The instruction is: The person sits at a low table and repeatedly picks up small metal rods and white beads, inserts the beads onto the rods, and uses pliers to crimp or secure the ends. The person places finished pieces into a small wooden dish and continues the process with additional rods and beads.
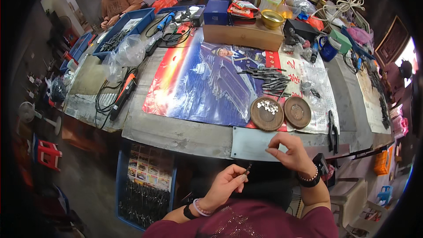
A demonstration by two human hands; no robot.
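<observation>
My left hand [227, 184] pinches a small dark stick-like piece [249, 168] near my lap, below the table edge. Higher up and to its right, my right hand [290, 153] is curled over a pale flat plate [246, 141] at the table's front edge. Its thumb and forefinger are brought together; whatever is between them is too small to make out. Beyond the plate stand two round brown bowls, the left bowl [267, 123] with small shiny pale bits and the right bowl [304, 121] with tiny bits. Several dark slender pieces [271, 79] lie heaped behind them.
Black-handled pliers [332, 136] lie to the right of the bowls. An orange and black corded tool [124, 94] rests at left. A blue crate [119, 194] of dark pieces sits below the table's left front. A cardboard strip [242, 38] edges the back clutter; other people sit beyond.
</observation>
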